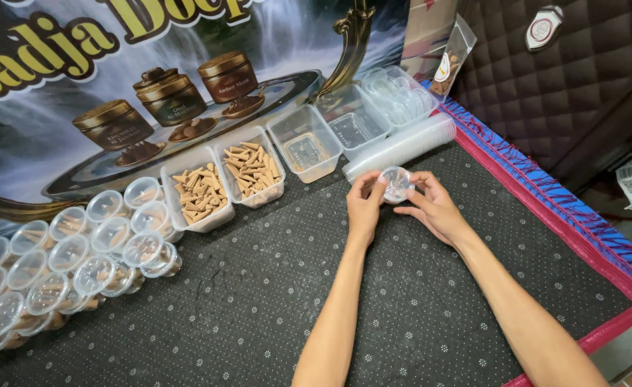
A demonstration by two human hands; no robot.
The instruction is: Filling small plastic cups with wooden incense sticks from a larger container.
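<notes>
Dark dotted mat [258,301] with pink-blue edging [545,193]. Two clear tubs [200,195] [253,172] of tan incense cones along its far edge. Beside them two empty tubs [305,147] [351,118], then a tub of lids [399,97]. Sleeve of stacked cups [402,147] lies on its side. Cluster of lidded filled cups [65,258] at left. Banner [79,93] behind.

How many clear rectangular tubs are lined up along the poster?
5. Two tubs hold tan cones; right of them, one looks empty, the next too, and the last holds round lids. None seems hidden.
</notes>
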